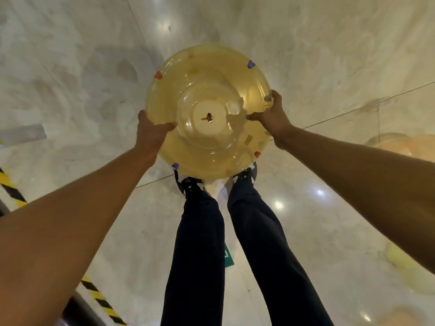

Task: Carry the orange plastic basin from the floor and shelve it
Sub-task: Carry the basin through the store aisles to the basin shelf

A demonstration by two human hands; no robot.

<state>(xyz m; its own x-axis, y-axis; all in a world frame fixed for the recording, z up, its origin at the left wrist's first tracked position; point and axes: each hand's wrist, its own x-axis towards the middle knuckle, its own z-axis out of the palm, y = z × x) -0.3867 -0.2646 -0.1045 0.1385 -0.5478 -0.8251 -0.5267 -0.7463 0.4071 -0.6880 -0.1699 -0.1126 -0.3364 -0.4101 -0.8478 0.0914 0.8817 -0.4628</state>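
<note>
The orange translucent plastic basin (207,114) is round and turned bottom-up toward me, with small red and purple knobs around its rim. It hangs in the air above my feet and the marble floor. My left hand (150,130) grips its left rim, fingers curled over the edge. On the opposite side, my right hand (270,114) holds the right rim. No shelf is in view.
My dark-trousered legs and dark shoes (190,184) stand on the glossy pale marble floor (70,67). Yellow-black hazard tape (11,187) runs along the left edge. More pale orange plastic items (400,144) lie at the right. A green sticker (228,257) marks the floor.
</note>
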